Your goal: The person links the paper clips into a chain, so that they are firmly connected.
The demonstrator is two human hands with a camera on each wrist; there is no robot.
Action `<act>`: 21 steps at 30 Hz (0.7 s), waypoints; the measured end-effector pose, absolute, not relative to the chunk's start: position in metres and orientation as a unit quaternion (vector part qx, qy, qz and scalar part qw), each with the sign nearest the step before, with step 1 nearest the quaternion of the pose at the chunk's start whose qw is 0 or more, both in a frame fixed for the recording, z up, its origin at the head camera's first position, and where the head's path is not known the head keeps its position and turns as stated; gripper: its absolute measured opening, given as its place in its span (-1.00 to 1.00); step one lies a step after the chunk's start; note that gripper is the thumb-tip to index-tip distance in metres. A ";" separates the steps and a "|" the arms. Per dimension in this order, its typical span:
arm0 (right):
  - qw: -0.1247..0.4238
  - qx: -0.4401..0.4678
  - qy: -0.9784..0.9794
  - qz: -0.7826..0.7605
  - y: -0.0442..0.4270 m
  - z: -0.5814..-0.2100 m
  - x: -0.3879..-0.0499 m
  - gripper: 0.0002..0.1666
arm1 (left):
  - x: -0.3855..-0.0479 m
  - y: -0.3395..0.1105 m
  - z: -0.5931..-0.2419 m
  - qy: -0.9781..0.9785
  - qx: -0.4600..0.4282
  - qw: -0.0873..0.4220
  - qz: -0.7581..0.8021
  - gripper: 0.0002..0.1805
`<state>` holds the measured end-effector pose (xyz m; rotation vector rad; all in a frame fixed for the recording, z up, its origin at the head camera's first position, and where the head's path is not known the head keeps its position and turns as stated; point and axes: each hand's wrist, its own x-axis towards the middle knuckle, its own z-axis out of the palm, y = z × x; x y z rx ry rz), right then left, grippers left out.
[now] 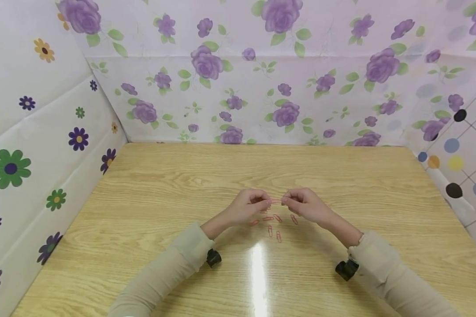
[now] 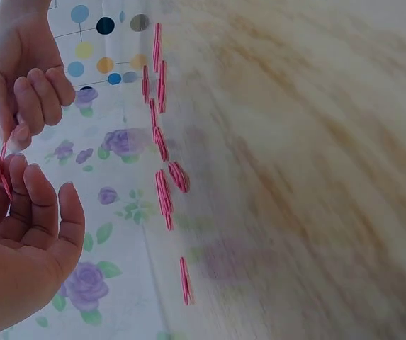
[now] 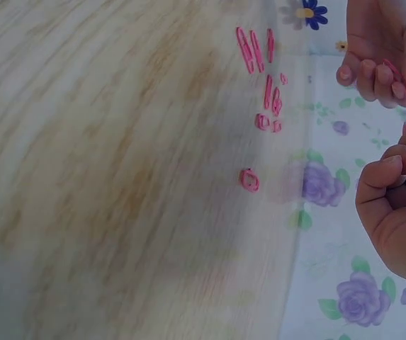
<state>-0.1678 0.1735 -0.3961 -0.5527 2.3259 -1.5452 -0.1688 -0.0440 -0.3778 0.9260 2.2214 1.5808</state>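
A pink paper clip [image 1: 275, 200] is held in the air between the two hands, above the table. My left hand [image 1: 254, 205] pinches one end of it between thumb and fingers. At the other end, the thumb and forefinger of my right hand [image 1: 307, 205] pinch its tip. The left wrist view shows this clip [image 2: 4, 170] as a thin pink line spanning both sets of fingertips. Several more pink paper clips [image 1: 270, 231] lie scattered on the table below and just in front of the hands, one of them [image 1: 294, 219] under the right hand.
The wood-grain table [image 1: 162, 189] reaches back to a flower-patterned sheet [image 1: 238, 79]. Another patterned sheet [image 1: 51, 145] stands along the left side, and a dotted one [image 1: 464, 145] along the right. Small black cameras [image 1: 213, 258] hang beneath both wrists.
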 end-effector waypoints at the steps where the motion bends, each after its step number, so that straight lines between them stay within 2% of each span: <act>1: 0.150 -0.189 0.808 -0.537 0.175 -0.397 -0.168 -0.69 | -0.170 -0.045 -0.379 0.764 0.320 0.128 0.546 -0.83; 8: 0.159 -0.183 0.818 -0.522 0.183 -0.407 -0.168 -0.73 | -0.184 -0.049 -0.410 0.750 0.311 0.145 0.566 -0.78; 14: 0.164 -0.222 0.832 -0.481 0.191 -0.417 -0.172 -0.82 | -0.183 -0.053 -0.408 0.755 0.308 0.145 0.560 -0.78; 21: 0.164 -0.247 0.864 -0.406 0.204 -0.431 -0.178 -0.65 | -0.174 -0.055 -0.391 0.755 0.315 0.140 0.558 -0.84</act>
